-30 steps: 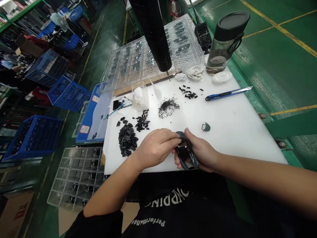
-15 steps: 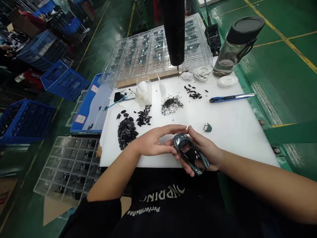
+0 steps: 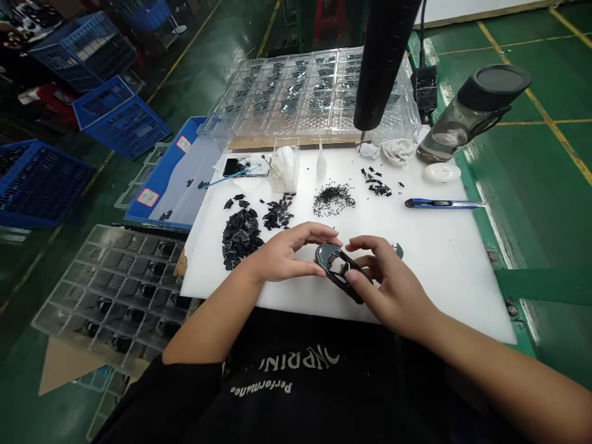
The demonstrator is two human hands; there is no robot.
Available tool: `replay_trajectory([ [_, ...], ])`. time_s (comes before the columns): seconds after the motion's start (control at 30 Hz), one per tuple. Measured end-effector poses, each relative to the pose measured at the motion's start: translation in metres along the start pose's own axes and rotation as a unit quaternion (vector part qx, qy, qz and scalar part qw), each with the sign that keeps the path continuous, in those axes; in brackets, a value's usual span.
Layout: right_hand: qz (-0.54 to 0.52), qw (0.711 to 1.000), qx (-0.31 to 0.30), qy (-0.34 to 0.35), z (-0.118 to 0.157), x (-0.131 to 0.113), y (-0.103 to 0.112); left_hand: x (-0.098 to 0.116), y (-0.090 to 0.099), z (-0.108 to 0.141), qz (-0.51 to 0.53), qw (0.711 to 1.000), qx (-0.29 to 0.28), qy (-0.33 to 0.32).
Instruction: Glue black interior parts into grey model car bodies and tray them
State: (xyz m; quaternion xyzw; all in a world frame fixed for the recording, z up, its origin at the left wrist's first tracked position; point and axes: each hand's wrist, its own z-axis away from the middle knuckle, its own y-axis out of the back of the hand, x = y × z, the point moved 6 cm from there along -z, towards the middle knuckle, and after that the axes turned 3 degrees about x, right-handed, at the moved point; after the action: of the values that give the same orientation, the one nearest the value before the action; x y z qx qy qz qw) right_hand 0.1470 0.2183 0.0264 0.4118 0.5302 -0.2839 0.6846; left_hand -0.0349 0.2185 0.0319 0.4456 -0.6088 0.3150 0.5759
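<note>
A glossy dark grey, oval plastic shell (image 3: 327, 254) with an opening through its middle is held tilted above the front of the white work surface. My left hand (image 3: 293, 253) is closed on its rounded far end, thumb on the near side and fingers behind. My right hand (image 3: 400, 290) grips the other end, with the thumb at the opening's edge and the fingers curled behind. Part of the shell is hidden by that hand. Just beyond the right fingers lies a small dark grey curved piece (image 3: 399, 250), partly covered.
Small black pieces (image 3: 241, 237) and tiny screws (image 3: 333, 198) lie in piles on the white board (image 3: 444, 246). A black electric screwdriver (image 3: 383, 68) hangs above. Behind stands a clear compartment tray (image 3: 259, 126). A blue cutter knife (image 3: 439, 203) and water bottle (image 3: 467, 117) are at right.
The shell has turned and tipped between my hands. My right hand has shifted from cradling it underneath to gripping its right end. The head view has shifted too.
</note>
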Motion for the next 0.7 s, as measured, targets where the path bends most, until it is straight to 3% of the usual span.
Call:
replay_trajectory([
  [0.07, 0.107, 0.988, 0.033, 0.106, 0.004, -0.011, 0.001, -0.002, 0.001, 0.000, -0.003, 1.000, 0.010, 0.005],
  [0.13, 0.175, 0.969, 0.044, 0.171, 0.008, -0.016, -0.003, -0.002, 0.001, 0.000, -0.002, 1.000, 0.010, 0.005],
  [0.23, 0.228, 0.954, 0.040, 0.191, 0.009, -0.015, -0.009, -0.002, 0.000, -0.001, 0.000, 1.000, 0.004, 0.000],
  [0.5, 0.243, 0.930, 0.061, 0.269, 0.006, -0.014, -0.013, -0.008, 0.000, -0.002, -0.002, 1.000, 0.018, -0.017],
  [0.6, 0.165, 0.959, 0.047, 0.227, 0.000, -0.010, -0.008, -0.012, 0.002, -0.003, -0.002, 0.999, 0.042, 0.002],
  [0.7, -0.026, 0.998, -0.004, 0.062, -0.009, 0.006, -0.006, -0.012, 0.005, -0.004, -0.007, 0.998, 0.062, 0.012],
])
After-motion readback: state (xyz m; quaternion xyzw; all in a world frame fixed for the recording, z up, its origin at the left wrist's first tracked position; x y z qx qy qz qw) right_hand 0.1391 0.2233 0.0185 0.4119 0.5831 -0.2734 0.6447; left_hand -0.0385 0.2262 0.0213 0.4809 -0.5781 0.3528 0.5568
